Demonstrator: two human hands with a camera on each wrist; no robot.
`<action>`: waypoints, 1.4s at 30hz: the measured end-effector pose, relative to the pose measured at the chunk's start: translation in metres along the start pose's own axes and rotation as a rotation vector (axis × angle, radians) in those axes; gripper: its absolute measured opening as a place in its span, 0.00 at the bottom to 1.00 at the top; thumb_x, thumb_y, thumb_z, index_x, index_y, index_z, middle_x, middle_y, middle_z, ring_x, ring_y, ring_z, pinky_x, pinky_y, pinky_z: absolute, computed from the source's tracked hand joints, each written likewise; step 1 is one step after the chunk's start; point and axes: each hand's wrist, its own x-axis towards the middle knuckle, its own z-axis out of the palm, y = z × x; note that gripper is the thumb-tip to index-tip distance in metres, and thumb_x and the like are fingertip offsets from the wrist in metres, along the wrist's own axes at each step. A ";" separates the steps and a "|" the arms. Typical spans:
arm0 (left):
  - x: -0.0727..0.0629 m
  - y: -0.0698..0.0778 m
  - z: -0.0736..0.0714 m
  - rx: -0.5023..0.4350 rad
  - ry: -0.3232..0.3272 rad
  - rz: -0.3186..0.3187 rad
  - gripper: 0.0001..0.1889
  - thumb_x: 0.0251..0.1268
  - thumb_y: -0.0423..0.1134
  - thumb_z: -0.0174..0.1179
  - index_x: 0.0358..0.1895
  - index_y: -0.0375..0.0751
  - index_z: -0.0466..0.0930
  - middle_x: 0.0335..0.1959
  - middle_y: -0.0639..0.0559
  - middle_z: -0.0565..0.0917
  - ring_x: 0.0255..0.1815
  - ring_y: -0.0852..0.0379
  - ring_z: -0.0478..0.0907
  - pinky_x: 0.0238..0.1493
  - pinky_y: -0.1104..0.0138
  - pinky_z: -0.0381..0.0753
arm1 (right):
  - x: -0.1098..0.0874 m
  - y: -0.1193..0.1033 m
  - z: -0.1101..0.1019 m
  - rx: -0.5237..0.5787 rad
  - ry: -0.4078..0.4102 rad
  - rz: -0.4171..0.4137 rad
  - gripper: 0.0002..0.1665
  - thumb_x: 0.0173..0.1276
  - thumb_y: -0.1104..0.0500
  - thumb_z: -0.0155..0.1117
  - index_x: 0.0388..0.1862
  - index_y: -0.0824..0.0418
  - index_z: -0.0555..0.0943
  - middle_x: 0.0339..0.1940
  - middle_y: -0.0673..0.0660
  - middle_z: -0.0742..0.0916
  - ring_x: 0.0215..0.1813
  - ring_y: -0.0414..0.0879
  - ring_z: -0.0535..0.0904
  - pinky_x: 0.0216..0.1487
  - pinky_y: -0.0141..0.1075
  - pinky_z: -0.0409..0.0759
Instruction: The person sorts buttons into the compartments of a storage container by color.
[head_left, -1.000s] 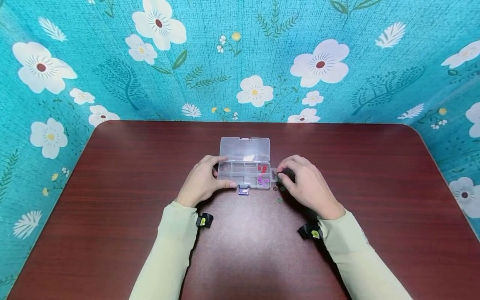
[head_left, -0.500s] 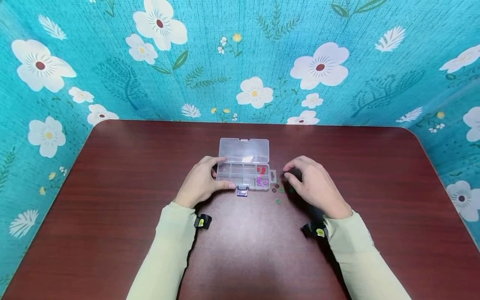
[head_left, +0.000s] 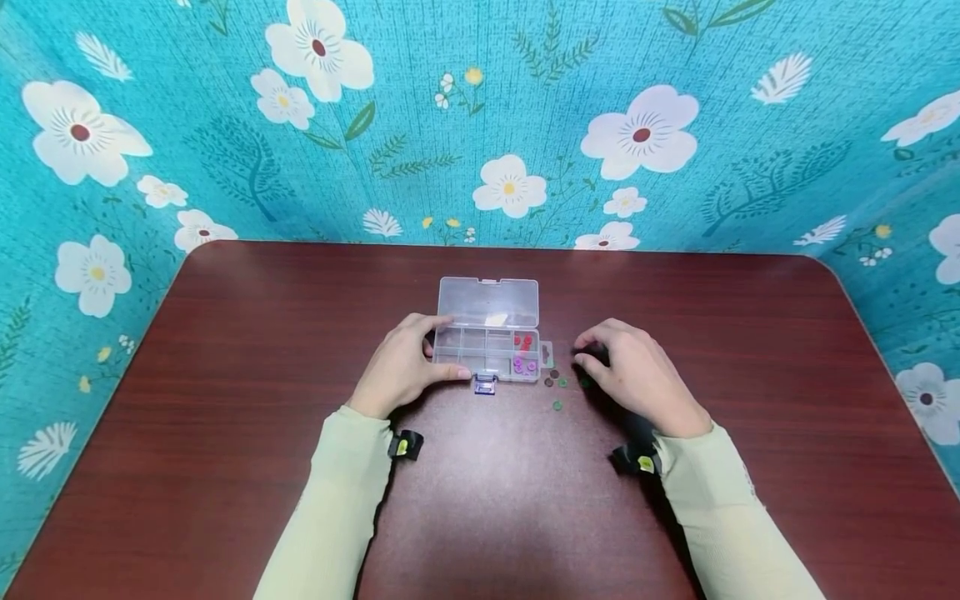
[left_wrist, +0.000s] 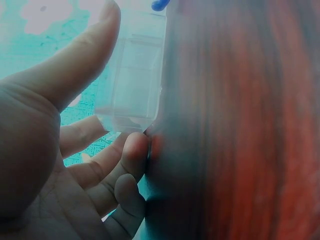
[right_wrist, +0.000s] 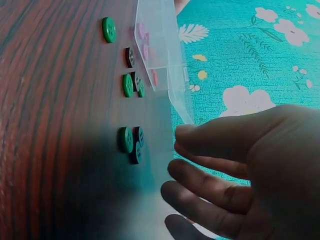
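A clear plastic compartment box (head_left: 474, 360) stands with its lid (head_left: 487, 298) raised on the table. My left hand (head_left: 405, 367) grips its left end, thumb along the front and fingers behind; the left wrist view shows the box's end (left_wrist: 135, 85) between them. Red buttons (head_left: 525, 342) and purple buttons (head_left: 518, 365) lie in the right-hand compartments. To the right of the box, my right hand (head_left: 637, 371) hovers with loosely bent fingers, and nothing shows between them. Loose green buttons (right_wrist: 126, 140) and dark buttons (right_wrist: 130, 57) lie on the tabletop beside it.
A blue latch (head_left: 485, 384) hangs at the box's front, and a clear hanging tab (head_left: 547, 354) sticks out at its right. The dark red table (head_left: 480, 500) meets a turquoise floral cloth (head_left: 420, 125) behind and at the sides.
My right hand has moved right, away from the box's hanging tab, uncovering more of the loose buttons. My left hand stays on the box.
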 end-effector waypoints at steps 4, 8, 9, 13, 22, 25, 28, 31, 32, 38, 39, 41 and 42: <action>0.000 0.000 0.000 -0.003 -0.002 0.000 0.43 0.46 0.57 0.79 0.69 0.50 0.75 0.39 0.50 0.73 0.36 0.53 0.71 0.40 0.60 0.70 | 0.000 0.002 -0.001 -0.014 -0.042 0.012 0.06 0.66 0.60 0.70 0.41 0.60 0.88 0.39 0.53 0.86 0.40 0.47 0.80 0.42 0.45 0.77; 0.000 0.000 0.000 -0.002 0.002 0.000 0.43 0.46 0.57 0.79 0.69 0.50 0.75 0.39 0.50 0.73 0.36 0.53 0.71 0.40 0.60 0.69 | 0.001 0.004 -0.003 -0.021 -0.083 0.017 0.06 0.66 0.60 0.71 0.41 0.59 0.88 0.39 0.53 0.86 0.39 0.47 0.80 0.41 0.44 0.77; 0.000 0.000 0.000 -0.001 0.003 0.002 0.43 0.46 0.57 0.79 0.69 0.50 0.75 0.39 0.50 0.73 0.36 0.54 0.71 0.41 0.60 0.69 | 0.001 0.005 -0.003 -0.021 -0.090 0.018 0.05 0.66 0.60 0.71 0.40 0.59 0.88 0.39 0.53 0.86 0.39 0.47 0.80 0.41 0.44 0.77; 0.001 0.000 0.000 -0.001 0.005 0.013 0.43 0.46 0.57 0.79 0.69 0.49 0.75 0.39 0.50 0.73 0.36 0.54 0.71 0.41 0.60 0.70 | 0.000 0.006 -0.005 -0.021 -0.103 0.020 0.05 0.65 0.61 0.72 0.40 0.59 0.88 0.40 0.52 0.86 0.40 0.47 0.81 0.42 0.45 0.77; 0.001 0.001 0.001 -0.004 -0.004 0.006 0.44 0.46 0.58 0.79 0.70 0.50 0.75 0.40 0.50 0.73 0.37 0.54 0.71 0.41 0.60 0.70 | -0.003 0.006 -0.007 -0.037 -0.112 0.016 0.06 0.63 0.62 0.73 0.39 0.60 0.89 0.42 0.53 0.87 0.45 0.51 0.83 0.46 0.48 0.79; 0.000 0.001 0.001 -0.007 -0.001 0.008 0.44 0.46 0.57 0.79 0.69 0.49 0.75 0.40 0.50 0.73 0.37 0.54 0.71 0.41 0.60 0.70 | -0.003 0.006 -0.007 -0.041 -0.111 0.003 0.06 0.62 0.63 0.74 0.38 0.60 0.89 0.42 0.54 0.87 0.46 0.52 0.84 0.47 0.49 0.79; 0.000 0.000 0.001 -0.005 0.005 0.010 0.43 0.45 0.57 0.79 0.69 0.49 0.75 0.40 0.50 0.74 0.37 0.54 0.71 0.42 0.60 0.70 | -0.003 0.007 -0.007 -0.040 -0.108 -0.007 0.05 0.62 0.64 0.74 0.38 0.60 0.89 0.43 0.54 0.87 0.46 0.52 0.84 0.47 0.49 0.79; -0.001 -0.001 0.002 -0.008 0.000 0.010 0.44 0.45 0.57 0.79 0.69 0.49 0.75 0.41 0.50 0.74 0.37 0.54 0.71 0.42 0.60 0.70 | -0.004 0.007 -0.006 -0.039 -0.109 -0.006 0.05 0.62 0.65 0.74 0.37 0.59 0.89 0.42 0.53 0.87 0.46 0.52 0.84 0.47 0.49 0.79; -0.001 -0.001 0.002 -0.008 0.000 0.009 0.44 0.45 0.57 0.79 0.69 0.49 0.75 0.42 0.50 0.74 0.37 0.54 0.71 0.42 0.60 0.70 | -0.003 0.007 -0.005 -0.039 -0.109 -0.006 0.04 0.62 0.65 0.74 0.36 0.59 0.90 0.42 0.53 0.87 0.46 0.51 0.84 0.47 0.48 0.79; 0.001 -0.001 0.002 -0.003 0.006 0.010 0.43 0.45 0.58 0.79 0.68 0.49 0.76 0.41 0.50 0.73 0.37 0.54 0.71 0.41 0.60 0.70 | -0.002 0.008 -0.004 -0.034 -0.108 0.002 0.02 0.62 0.64 0.74 0.35 0.60 0.90 0.42 0.53 0.86 0.45 0.49 0.83 0.44 0.45 0.79; 0.001 -0.002 0.002 -0.001 0.007 0.010 0.43 0.45 0.58 0.79 0.68 0.49 0.76 0.41 0.50 0.74 0.37 0.54 0.71 0.41 0.60 0.70 | -0.002 0.008 -0.003 -0.032 -0.108 0.002 0.02 0.62 0.64 0.74 0.34 0.60 0.89 0.42 0.53 0.86 0.44 0.49 0.83 0.44 0.45 0.79; 0.001 -0.001 0.001 0.004 0.008 0.009 0.43 0.45 0.58 0.79 0.68 0.49 0.76 0.41 0.50 0.74 0.37 0.54 0.71 0.41 0.60 0.70 | -0.002 0.008 -0.003 -0.030 -0.108 0.000 0.01 0.62 0.64 0.74 0.34 0.60 0.89 0.42 0.53 0.86 0.44 0.48 0.82 0.43 0.44 0.78; 0.001 -0.001 0.001 0.006 0.007 0.008 0.43 0.45 0.58 0.79 0.68 0.49 0.76 0.41 0.50 0.74 0.37 0.54 0.71 0.41 0.60 0.70 | -0.001 0.008 -0.003 -0.029 -0.109 -0.003 0.01 0.63 0.64 0.74 0.33 0.60 0.89 0.42 0.53 0.86 0.44 0.48 0.82 0.43 0.44 0.78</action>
